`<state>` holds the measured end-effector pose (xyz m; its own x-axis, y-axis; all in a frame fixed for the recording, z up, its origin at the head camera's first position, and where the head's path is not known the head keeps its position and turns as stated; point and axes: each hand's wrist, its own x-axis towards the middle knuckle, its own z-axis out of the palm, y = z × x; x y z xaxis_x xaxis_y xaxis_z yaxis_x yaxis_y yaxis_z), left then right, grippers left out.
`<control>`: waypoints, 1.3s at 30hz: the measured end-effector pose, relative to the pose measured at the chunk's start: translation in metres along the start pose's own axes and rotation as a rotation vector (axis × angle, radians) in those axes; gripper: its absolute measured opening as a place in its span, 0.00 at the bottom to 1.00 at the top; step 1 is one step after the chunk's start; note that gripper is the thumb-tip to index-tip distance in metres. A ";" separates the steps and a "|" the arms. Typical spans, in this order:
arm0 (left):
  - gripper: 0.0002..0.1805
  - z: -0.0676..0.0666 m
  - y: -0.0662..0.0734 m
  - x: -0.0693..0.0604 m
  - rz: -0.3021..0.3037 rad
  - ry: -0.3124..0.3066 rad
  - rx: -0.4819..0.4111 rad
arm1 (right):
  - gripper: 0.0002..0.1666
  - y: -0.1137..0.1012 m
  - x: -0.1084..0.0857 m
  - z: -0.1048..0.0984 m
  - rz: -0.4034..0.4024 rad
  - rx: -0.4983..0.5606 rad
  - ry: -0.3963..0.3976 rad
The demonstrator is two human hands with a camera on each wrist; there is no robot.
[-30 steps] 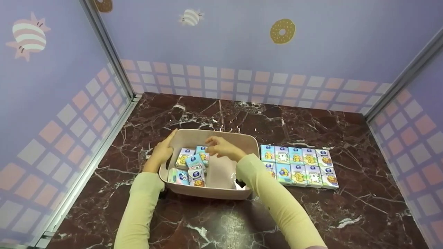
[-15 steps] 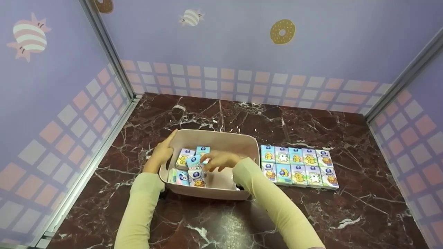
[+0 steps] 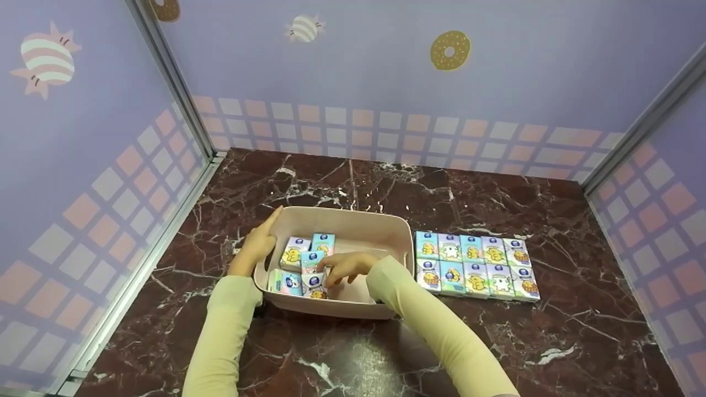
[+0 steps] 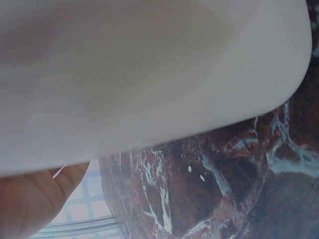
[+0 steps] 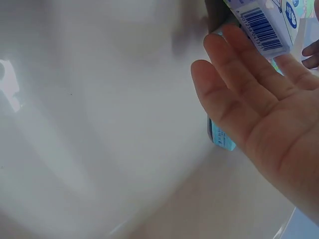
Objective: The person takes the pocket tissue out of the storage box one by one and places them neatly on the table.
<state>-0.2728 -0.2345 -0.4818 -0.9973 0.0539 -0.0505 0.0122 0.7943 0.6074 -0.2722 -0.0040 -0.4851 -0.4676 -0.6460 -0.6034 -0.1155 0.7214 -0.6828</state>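
Observation:
In the head view, several small cartoon-printed tissue packs (image 3: 292, 252) lie at the left inside a beige plastic basin (image 3: 364, 219). My left hand (image 3: 258, 245) rests against the basin's left side, one straight finger along the rim at the back corner. My right hand (image 3: 350, 266) reaches into the basin, its fingertips at the right edge of a blue pack (image 3: 312, 261) that overlaps a pack in front. In the right wrist view its fingers are extended beside a pack with a barcode (image 5: 260, 27). The left wrist view shows mostly the basin's outer wall (image 4: 199, 74).
Right of the basin, tissue packs (image 3: 473, 251) stand in two neat rows, close to its wall. The dark red marble tabletop (image 3: 573, 342) is bounded by lilac panels (image 3: 353, 60) at the back and both sides.
My right hand has come lower and forward onto the packs. The blue pack, tilted before, now lies straighter. My left hand and the basin have stayed put.

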 end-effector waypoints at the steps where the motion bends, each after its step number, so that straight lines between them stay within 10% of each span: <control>1: 0.40 0.000 0.000 0.000 0.001 0.001 0.001 | 0.29 0.000 0.000 0.000 0.001 0.005 0.010; 14: 0.40 -0.001 0.003 -0.001 0.003 0.007 -0.017 | 0.09 0.000 -0.001 0.001 -0.055 0.007 0.147; 27: 0.40 0.000 0.004 0.000 0.003 -0.005 0.007 | 0.12 -0.002 -0.011 -0.020 -0.084 0.327 0.299; 39: 0.40 0.000 0.002 -0.001 0.000 -0.001 -0.001 | 0.11 -0.018 -0.059 -0.064 -0.159 0.534 0.459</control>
<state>-0.2721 -0.2332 -0.4805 -0.9972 0.0550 -0.0512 0.0126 0.7940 0.6078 -0.2990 0.0371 -0.4108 -0.8155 -0.4785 -0.3257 0.1762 0.3308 -0.9271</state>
